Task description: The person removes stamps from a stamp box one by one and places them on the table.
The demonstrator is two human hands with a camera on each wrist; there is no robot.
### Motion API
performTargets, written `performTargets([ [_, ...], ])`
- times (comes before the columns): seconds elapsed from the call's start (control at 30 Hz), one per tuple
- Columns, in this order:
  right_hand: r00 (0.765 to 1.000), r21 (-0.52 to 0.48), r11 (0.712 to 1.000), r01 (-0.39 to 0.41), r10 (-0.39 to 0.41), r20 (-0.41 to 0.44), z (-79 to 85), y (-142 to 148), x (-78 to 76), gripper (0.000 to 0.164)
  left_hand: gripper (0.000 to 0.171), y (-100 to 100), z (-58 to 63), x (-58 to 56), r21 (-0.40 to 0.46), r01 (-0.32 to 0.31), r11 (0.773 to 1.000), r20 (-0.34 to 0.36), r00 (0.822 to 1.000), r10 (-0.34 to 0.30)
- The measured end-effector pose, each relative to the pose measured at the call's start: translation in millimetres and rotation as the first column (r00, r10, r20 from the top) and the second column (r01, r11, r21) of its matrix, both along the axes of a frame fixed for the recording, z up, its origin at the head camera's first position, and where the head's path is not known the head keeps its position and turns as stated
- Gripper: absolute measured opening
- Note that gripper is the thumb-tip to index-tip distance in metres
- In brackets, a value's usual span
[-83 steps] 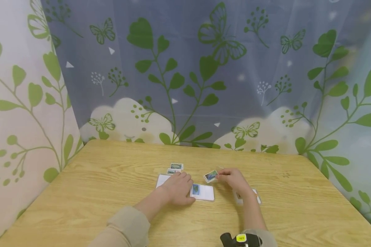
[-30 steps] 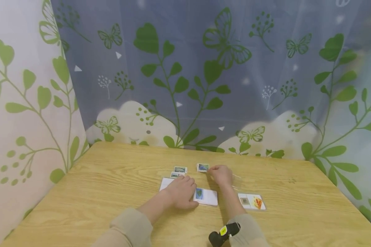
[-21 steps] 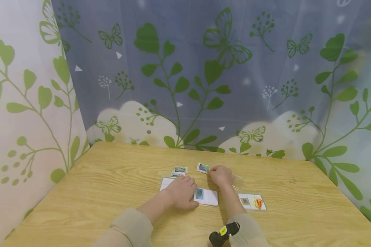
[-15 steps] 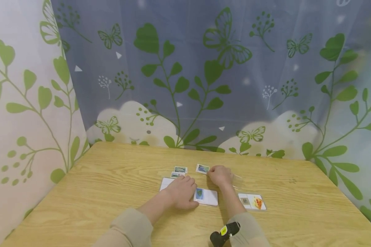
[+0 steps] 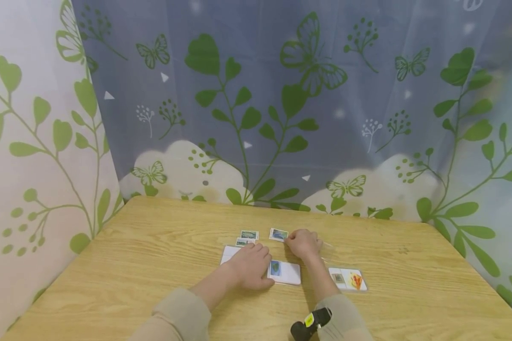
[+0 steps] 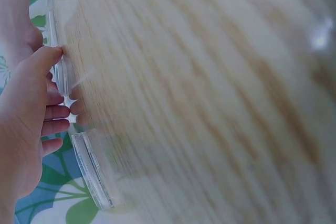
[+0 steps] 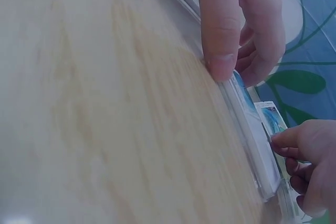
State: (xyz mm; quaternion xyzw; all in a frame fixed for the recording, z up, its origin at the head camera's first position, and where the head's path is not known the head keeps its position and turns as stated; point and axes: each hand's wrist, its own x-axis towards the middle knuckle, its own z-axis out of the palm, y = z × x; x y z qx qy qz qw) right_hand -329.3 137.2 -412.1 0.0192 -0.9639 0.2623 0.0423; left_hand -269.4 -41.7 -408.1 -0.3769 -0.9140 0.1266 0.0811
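Note:
My right hand [image 5: 304, 244] pinches the edge of a small white-bordered postage stamp [image 5: 278, 234] with a blue-green picture, at or just above the table. My left hand [image 5: 249, 266] lies with extended fingers over white cards in clear plastic. Its thumb rests along their near edge, as the right wrist view also shows. Left of this hand, part of a white card [image 5: 227, 253] shows. To its right is a white card [image 5: 289, 273] bearing a blue stamp [image 5: 275, 268]. Behind its fingers lie a green stamp [image 5: 249, 235] and a second stamp [image 5: 245, 242], partly covered.
Right of the right forearm lies a clear-edged white card [image 5: 347, 279] with a dark square and an orange picture. Thin transparent edges [image 5: 327, 246] show beside the right hand. The wooden table [image 5: 409, 265] ends at a patterned cloth [image 5: 256, 94] behind and at both sides.
My right hand has carried the stamp back and leftward and levelled it, uncovering the card at right. Lately the stamp has edged slightly left and nearer. My left hand keeps its place.

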Motion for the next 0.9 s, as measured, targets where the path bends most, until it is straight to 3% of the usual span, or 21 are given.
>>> performTargets([
  [0.27,1.000,0.026,1.000,-0.008,0.008,-0.008,0.5,-0.9,-1.4,0.029,0.060,0.1,0.5,-0.1,-0.011,-0.003,1.000,-0.005,1.000,0.003],
  [0.63,1.000,0.080,0.997,0.011,-0.010,-0.012,-0.9,-0.5,-4.4,0.020,0.056,0.5,2.7,2.1,-0.007,0.001,1.000,-0.014,1.000,-0.001],
  [0.9,0.999,0.066,0.998,0.009,-0.007,-0.032,-1.1,1.2,-2.7,0.019,0.055,0.4,2.6,2.3,-0.022,-0.002,1.000,-0.012,1.000,0.002],
])
